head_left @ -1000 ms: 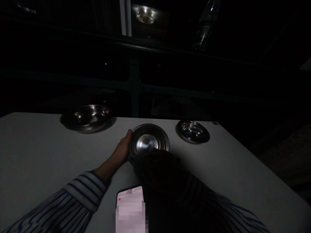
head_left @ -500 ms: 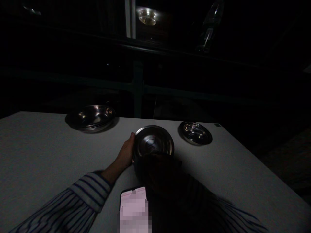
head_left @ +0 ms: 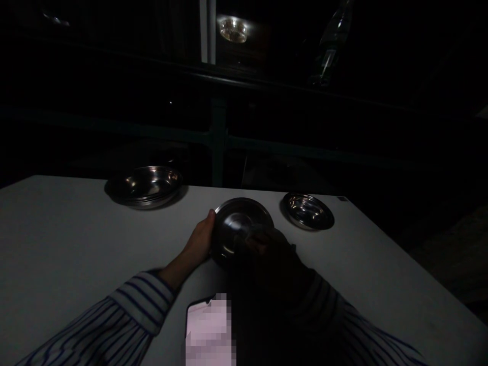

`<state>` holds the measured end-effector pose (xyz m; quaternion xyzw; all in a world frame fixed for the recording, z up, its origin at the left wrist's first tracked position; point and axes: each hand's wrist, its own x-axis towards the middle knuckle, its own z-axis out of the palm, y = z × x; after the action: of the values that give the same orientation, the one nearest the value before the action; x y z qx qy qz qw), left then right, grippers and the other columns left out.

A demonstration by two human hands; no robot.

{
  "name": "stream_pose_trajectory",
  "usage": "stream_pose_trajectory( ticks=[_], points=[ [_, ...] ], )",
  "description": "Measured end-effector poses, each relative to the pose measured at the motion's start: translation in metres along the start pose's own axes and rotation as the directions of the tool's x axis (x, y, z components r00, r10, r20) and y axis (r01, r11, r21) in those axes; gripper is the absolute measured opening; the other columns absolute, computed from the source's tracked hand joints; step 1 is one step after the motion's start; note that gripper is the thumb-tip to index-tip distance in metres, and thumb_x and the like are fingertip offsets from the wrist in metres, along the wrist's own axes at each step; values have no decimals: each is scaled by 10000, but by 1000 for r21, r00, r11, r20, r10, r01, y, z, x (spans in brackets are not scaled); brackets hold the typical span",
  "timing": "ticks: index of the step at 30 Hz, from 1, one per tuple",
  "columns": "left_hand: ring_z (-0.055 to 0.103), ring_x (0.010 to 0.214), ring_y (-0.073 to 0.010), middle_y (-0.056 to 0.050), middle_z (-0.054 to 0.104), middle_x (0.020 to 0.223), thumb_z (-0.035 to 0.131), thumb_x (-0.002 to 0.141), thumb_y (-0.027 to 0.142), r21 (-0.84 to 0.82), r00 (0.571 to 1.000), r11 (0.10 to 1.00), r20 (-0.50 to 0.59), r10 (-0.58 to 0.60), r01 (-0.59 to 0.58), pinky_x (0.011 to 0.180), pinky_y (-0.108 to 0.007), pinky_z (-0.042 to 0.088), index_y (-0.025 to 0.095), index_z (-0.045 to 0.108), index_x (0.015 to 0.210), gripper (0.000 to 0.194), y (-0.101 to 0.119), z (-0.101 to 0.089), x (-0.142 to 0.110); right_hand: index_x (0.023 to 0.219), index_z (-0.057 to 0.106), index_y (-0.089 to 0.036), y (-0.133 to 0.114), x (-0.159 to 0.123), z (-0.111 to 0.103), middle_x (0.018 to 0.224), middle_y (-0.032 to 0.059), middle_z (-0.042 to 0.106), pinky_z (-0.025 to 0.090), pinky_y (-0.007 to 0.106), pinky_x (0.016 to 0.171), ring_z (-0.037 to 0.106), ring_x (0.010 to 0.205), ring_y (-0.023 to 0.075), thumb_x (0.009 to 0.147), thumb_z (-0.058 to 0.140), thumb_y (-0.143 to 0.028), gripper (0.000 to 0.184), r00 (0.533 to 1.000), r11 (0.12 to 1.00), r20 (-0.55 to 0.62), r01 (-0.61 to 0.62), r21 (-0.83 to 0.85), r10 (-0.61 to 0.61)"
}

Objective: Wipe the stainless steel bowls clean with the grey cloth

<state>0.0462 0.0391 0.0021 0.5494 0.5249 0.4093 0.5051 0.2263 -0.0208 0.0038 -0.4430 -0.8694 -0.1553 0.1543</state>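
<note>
A round, shiny steel bowl [head_left: 229, 229] is tilted toward me near the middle of the table. My left hand [head_left: 200, 236] grips its left rim, thumb on the edge and fingers behind. Deep in shadow, my right hand [head_left: 272, 256] is inside the bowl's right part, closed on what looks like a dark cloth [head_left: 280, 235] pressed to the inner surface. Darkness hides most of the cloth and of the fingers. Below the bowl lies a phone [head_left: 208, 325] with a lit, pixelated screen.
Stacked wide steel bowls [head_left: 145, 185] stand at the table's back left. One or more smaller steel bowls [head_left: 308, 211] stand at the back right. Behind the white table [head_left: 95, 244], a dark ledge holds a clear bottle [head_left: 330, 51]. The surroundings are very dark.
My right hand has moved up and right, from the bowl's near rim to its right inner side, uncovering its lower left. My left hand keeps its grip.
</note>
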Motion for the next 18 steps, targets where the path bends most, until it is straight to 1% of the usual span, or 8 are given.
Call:
stream_pose_trajectory(
  ticks=[3,5,8,10,13,15,18],
  points=[
    [597,591,-191,-39,641,545,265,757,686,19,1000,999,0,31,-31,596,-295,442,127,653,758,680,-1,0,1,1009,626,-108,4,7,3,985,113,659,372,398,940,557,966,220,791,476,-114,265,1000,994,-15,-13,-105,11],
    [607,626,-200,-57,666,604,264,751,693,29,999,999,-8,36,-36,614,-302,444,125,655,764,690,-2,-1,1,999,626,-96,8,11,9,998,118,654,372,387,941,564,941,213,797,460,-115,262,998,988,-57,-10,-155,1],
    [619,693,-216,-73,686,659,261,743,702,45,999,998,-18,47,-46,654,-310,446,119,665,804,711,-1,0,1,1003,622,-70,13,13,19,1016,124,649,353,387,963,559,953,219,801,452,-115,268,990,980,-134,6,-198,-33],
    [618,696,-216,-79,692,679,255,742,705,42,998,997,-20,58,-57,660,-312,446,112,668,832,728,-1,1,0,1000,620,-57,16,11,24,1016,132,647,348,393,969,558,956,224,801,458,-123,265,988,980,-135,40,-197,-68],
    [610,657,-208,-84,689,670,229,753,699,19,998,998,-13,59,-59,632,-310,444,102,667,850,748,-2,2,0,1043,608,-82,14,4,25,1022,132,644,349,423,960,550,984,234,796,480,-145,285,993,989,-71,84,-121,-93],
    [607,649,-204,-84,688,667,216,761,693,30,998,998,-25,54,-54,621,-306,441,104,667,833,746,-2,3,0,1089,592,-129,9,1,25,1006,116,648,364,439,938,553,984,232,801,484,-155,308,997,996,-20,74,-45,-75],
    [610,661,-208,-88,688,672,216,766,685,45,998,998,-57,37,-35,624,-307,439,108,665,801,732,-3,4,0,1077,592,-161,0,0,25,959,93,647,422,404,870,572,926,205,843,476,-208,266,997,991,2,79,106,-79]
  ],
)
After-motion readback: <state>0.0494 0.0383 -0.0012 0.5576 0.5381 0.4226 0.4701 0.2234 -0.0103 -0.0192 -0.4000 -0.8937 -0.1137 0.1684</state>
